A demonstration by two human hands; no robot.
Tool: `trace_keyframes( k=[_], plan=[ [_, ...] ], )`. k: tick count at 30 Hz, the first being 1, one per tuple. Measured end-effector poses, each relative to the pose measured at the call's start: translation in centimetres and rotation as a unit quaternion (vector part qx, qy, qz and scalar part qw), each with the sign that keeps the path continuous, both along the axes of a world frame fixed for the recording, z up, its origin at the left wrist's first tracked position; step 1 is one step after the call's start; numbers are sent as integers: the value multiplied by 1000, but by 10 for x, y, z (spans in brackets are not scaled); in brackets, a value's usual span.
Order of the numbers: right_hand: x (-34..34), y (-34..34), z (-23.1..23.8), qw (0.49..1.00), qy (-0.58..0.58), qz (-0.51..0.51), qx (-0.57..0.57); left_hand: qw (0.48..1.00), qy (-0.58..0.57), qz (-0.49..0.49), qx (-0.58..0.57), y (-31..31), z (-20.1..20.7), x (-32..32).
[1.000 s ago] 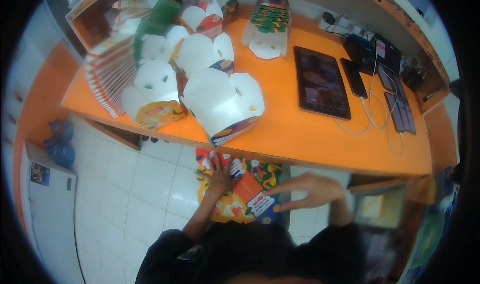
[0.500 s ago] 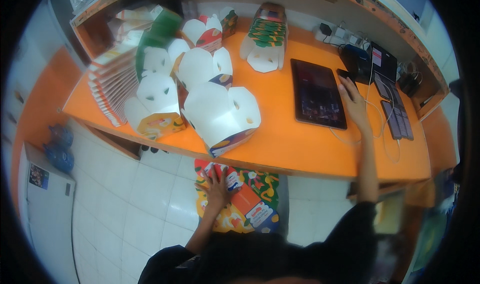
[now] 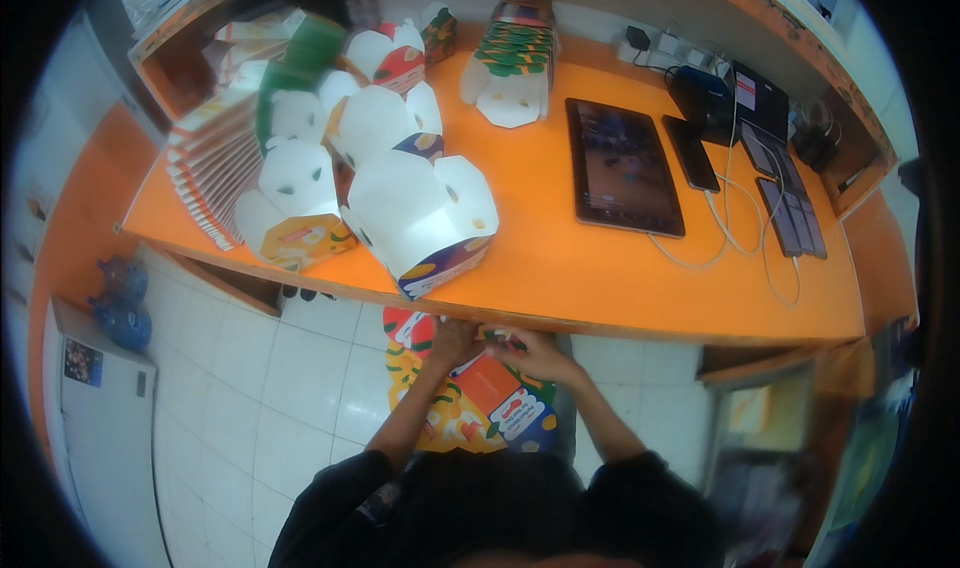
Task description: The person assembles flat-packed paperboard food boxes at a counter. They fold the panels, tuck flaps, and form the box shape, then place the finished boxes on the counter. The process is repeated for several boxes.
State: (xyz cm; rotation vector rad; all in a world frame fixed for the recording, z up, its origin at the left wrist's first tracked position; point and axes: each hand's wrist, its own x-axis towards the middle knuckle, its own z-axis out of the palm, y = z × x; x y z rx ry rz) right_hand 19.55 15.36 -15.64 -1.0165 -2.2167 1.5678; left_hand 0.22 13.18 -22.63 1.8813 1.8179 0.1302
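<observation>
I have a flat printed carton blank (image 3: 460, 413) lying at six o'clock, across my lap and just under the front edge of the orange worktop (image 3: 620, 288). Both my hands are on its far part. My left hand (image 3: 455, 344), just off six toward seven, has its fingers curled down over the blank. My right hand (image 3: 535, 355), at five, is half open with the fingers bent inward, near touching the left. I cannot tell whether either one actually pinches the board, as the fingertips are hidden.

As I judge it, the step in hand is working the blank's far flaps, early in the folding, since most of the sheet looks flat. The next move calls for one hand steadying the board while the other bends along a crease.

At ten to eleven stand shaped takeaway boxes, the nearest an open white-lined box (image 3: 400, 203), beside a fanned stack of cartons (image 3: 205, 173) at ten. A tablet (image 3: 625, 168) lies at two.

As for writing, the blank's blue panel bears a white label (image 3: 522, 414) with short lines of dark lettering, next to a plain-looking orange square (image 3: 487, 383). The yellow-fronted box (image 3: 300, 240) at ten has a small orange label with pale marks, too small to read.
</observation>
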Motion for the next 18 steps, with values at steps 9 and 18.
trace_keyframes(
  k=[9, 18],
  plan=[
    [25, -1, -120, 965, -108, -156, 181, 987, -32, 25, 155, -19, -16, 2],
    [24, 6, -108, 962, -119, -170, 175, 981, -106, 39, 159, -28, -9, -2]
  ],
)
